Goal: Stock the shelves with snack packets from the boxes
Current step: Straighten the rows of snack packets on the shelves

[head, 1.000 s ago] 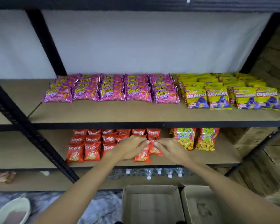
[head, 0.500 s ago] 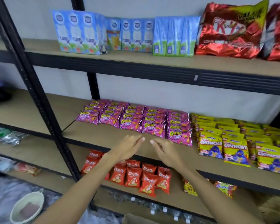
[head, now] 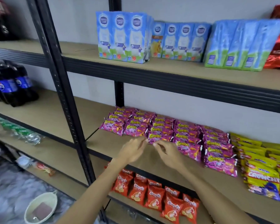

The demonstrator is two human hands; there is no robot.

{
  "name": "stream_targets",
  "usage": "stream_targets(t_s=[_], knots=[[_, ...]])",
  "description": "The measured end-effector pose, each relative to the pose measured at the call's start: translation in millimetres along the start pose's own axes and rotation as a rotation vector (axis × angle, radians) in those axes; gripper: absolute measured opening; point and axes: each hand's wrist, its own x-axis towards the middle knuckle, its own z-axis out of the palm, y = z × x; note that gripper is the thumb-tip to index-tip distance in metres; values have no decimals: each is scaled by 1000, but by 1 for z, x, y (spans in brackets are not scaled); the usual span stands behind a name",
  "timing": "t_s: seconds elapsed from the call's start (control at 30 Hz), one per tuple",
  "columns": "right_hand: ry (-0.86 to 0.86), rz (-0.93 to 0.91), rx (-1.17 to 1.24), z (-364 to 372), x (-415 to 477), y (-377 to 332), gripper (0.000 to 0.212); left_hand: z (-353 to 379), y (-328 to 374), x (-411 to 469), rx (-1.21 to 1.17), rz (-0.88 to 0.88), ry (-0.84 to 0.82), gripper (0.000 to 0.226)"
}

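Pink packet (head: 160, 137) lies just beyond, long side left-right; left hand (head: 132, 151) and right hand (head: 169, 155) equally near, loose, gripping nothing.

Bright, soft, even indoor light; shadows faint. Motion blur smears the left hand (head: 132, 151) and right hand (head: 169, 156); cola bottles (head: 8, 84) far left of them are blurrier, and the black upright (head: 61, 94) leans from wide-angle distortion.

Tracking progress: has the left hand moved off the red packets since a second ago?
Yes, upward: the left hand is now at the pink packets on the shelf above the red packets it touched.
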Motion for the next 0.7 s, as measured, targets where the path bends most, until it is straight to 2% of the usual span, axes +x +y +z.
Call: stream_targets(t_s=[0.27, 0.37, 0.47, 0.6, 0.7], knots=[[-29, 59, -72, 53, 93, -31, 25, -46, -98, 44, -70, -150, 167, 47], [-39, 66, -91, 68, 121, -43, 22, -55, -122, 53, -139, -137, 185, 42], [-59, 53, -92, 77, 139, -51, 19, -56, -144, 62, -151, -144, 175, 47], [-76, 71, -96, 91, 168, -51, 23, -56, -167, 73, -65, -184, 272, 50], [-61, 45, -127, 103, 195, -46, 21, -57, -173, 76, 38, -291, 351, 49]])
